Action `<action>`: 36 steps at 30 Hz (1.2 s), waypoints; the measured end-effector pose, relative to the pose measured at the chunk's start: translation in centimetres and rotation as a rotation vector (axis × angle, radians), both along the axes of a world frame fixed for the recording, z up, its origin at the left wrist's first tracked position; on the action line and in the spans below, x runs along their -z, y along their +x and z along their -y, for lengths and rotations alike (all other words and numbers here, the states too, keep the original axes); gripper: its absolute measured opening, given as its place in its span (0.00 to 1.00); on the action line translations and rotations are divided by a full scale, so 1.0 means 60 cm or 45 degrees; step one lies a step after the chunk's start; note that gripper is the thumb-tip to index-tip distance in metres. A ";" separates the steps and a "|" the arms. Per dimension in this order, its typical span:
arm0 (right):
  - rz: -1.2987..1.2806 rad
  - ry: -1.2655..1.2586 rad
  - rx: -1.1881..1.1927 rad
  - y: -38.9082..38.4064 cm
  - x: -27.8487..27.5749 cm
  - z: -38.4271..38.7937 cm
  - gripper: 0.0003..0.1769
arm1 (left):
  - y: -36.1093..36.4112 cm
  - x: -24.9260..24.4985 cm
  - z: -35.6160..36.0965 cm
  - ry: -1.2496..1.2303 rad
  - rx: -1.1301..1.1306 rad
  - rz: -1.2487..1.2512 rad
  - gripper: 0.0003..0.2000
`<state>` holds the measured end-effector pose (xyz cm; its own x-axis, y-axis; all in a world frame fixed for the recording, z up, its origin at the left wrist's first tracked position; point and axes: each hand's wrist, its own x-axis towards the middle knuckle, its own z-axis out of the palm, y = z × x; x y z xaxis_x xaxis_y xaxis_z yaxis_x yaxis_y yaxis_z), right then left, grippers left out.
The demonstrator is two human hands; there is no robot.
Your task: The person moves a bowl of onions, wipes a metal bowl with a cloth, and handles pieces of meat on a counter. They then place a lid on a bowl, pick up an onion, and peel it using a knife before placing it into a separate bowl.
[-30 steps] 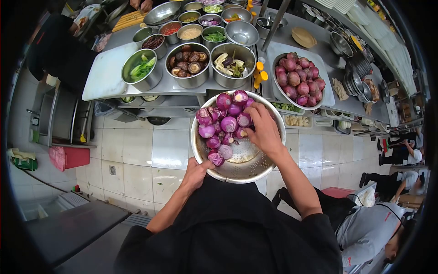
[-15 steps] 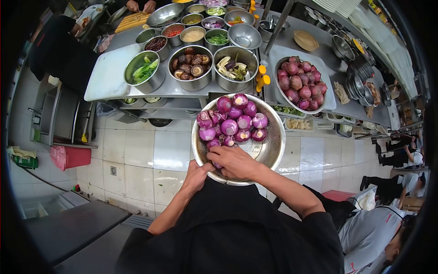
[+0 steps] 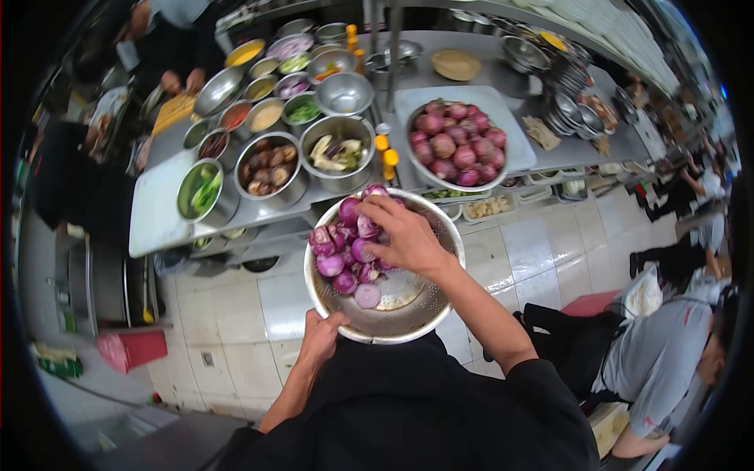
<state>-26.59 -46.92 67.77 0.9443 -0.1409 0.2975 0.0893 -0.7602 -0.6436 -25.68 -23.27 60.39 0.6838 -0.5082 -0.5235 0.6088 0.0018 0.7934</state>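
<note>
Beyond the surface (image 3: 499, 71) with its pots, over a tiled floor (image 3: 236, 314), peeled onions (image 3: 344, 281) lie in a colander (image 3: 412, 320) whose rim the left hand (image 3: 318, 339) clamps, while the right hand's (image 3: 410, 239) parted fingers cover several, any grip impossible to tell.

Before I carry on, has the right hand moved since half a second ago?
Yes: the right hand has moved forward, closer to the steel counter, from beside the left hand to the peeled red onions farther up the colander.

Left grip (image 3: 320, 334) low, right grip (image 3: 404, 240) arched
</note>
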 end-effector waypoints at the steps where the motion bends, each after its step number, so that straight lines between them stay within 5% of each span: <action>1: 0.024 0.011 0.033 -0.018 -0.015 0.012 0.31 | 0.000 -0.013 0.010 0.011 0.016 -0.027 0.14; 3: 0.063 0.026 0.092 -0.064 -0.041 0.043 0.32 | 0.000 -0.033 0.033 0.026 0.095 -0.023 0.14; 7: 0.274 -0.161 0.760 -0.208 -0.063 0.121 0.37 | -0.001 -0.059 0.093 0.030 0.234 0.005 0.14; 10: 0.091 0.308 1.031 -0.321 -0.050 0.151 0.40 | -0.004 -0.084 0.150 0.028 0.379 0.025 0.12; 12: 0.087 1.166 0.982 -0.373 -0.027 0.166 0.40 | -0.006 -0.103 0.199 0.019 0.473 0.036 0.11; 15: 0.034 1.617 0.900 -0.411 -0.029 0.168 0.34 | -0.003 -0.130 0.270 0.030 0.606 0.001 0.10; 23: 0.182 1.469 1.039 -0.396 -0.061 0.277 0.14 | 0.065 -0.165 0.473 -0.028 0.927 0.049 0.09; 26: 0.182 1.399 1.032 -0.355 -0.070 0.337 0.19 | 0.117 -0.179 0.547 -0.054 0.986 0.078 0.09; 36: 0.167 1.425 0.979 -0.151 -0.048 0.584 0.13 | 0.332 -0.206 0.805 -0.035 1.162 0.061 0.06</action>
<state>-35.62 -81.96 70.67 0.4927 -0.8361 -0.2413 -0.0086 0.2725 -0.9621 -5.74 -71.55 72.72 0.0311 -0.8741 -0.4847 0.3499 -0.4447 0.8245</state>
